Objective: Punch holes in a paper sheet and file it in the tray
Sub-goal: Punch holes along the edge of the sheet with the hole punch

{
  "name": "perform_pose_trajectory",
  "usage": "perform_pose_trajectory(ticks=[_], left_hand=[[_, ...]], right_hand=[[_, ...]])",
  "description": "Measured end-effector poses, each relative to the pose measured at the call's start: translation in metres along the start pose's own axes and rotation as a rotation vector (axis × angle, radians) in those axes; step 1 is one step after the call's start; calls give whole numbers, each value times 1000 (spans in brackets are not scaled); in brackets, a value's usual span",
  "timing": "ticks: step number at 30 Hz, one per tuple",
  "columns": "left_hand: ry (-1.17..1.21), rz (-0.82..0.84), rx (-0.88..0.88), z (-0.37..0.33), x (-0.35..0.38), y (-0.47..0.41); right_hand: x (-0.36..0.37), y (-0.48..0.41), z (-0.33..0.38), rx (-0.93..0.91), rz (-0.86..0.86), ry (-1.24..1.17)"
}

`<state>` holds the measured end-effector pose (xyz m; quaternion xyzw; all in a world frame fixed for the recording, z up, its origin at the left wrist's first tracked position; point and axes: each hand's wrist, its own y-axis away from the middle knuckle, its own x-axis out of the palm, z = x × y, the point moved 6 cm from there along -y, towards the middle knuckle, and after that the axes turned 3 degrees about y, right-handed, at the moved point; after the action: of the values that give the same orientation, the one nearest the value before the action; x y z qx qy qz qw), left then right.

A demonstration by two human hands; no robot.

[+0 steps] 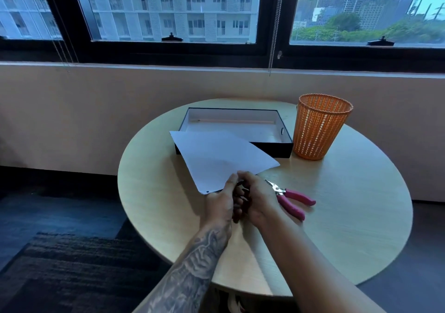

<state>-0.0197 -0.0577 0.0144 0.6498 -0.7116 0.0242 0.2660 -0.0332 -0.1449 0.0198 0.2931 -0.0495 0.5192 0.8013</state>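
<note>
A white paper sheet [221,158] is held tilted above the round table, its far corner over the tray's near left corner. A small dark hole shows near its lower left corner. My left hand [220,200] and my right hand [256,198] meet at the sheet's near edge, fingers curled, pinching it. A black tray [272,149] with a white inside stands at the table's far side. The pink-handled hole punch [290,198] lies on the table just right of my right hand, not held.
An orange mesh basket [321,126] stands upright right of the tray. The round wooden table [349,228] ends close to my body; dark carpet lies to the left. A wall and windows are behind the table.
</note>
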Motion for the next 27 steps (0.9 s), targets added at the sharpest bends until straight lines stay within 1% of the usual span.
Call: perform_pose_trajectory(ticks=[3,7,11,12,13,15,17,18,19,20,21,23,27], left_hand=[[-16,-41,21,0,-1,-3],[-35,-23,40,-6,-3,-2],[-70,-22,115,-16,-8,-6],[-73,-22,127,-18,-10,-7],[-77,-20,139,-19,-11,-9],[-85,-12,159,-22,-12,-11],[-85,-11,167,-21,-12,-13],[-81,-14,168,-20,-13,-13],[-74,-16,168,-19,-13,-13],[-67,-16,167,-18,-13,-13],[-63,-16,168,-17,-14,-13],[-61,-23,175,-17,-15,-13],[-54,-24,185,-17,-17,-13]], right_hand=[[5,6,3,-9,30,25],[2,9,11,-51,38,152],[-16,8,19,-72,22,237],[-23,11,24,-104,17,285],[-31,15,32,-172,-4,377],[-46,26,51,-393,-84,645],[-62,34,66,-595,-243,964],[-71,34,70,-623,-343,1164],[-79,33,70,-599,-423,1363],[-88,30,68,-534,-460,1522],[-96,28,65,-451,-465,1628],[-104,28,57,-351,-446,1687],[-109,34,55,-379,-455,1648]])
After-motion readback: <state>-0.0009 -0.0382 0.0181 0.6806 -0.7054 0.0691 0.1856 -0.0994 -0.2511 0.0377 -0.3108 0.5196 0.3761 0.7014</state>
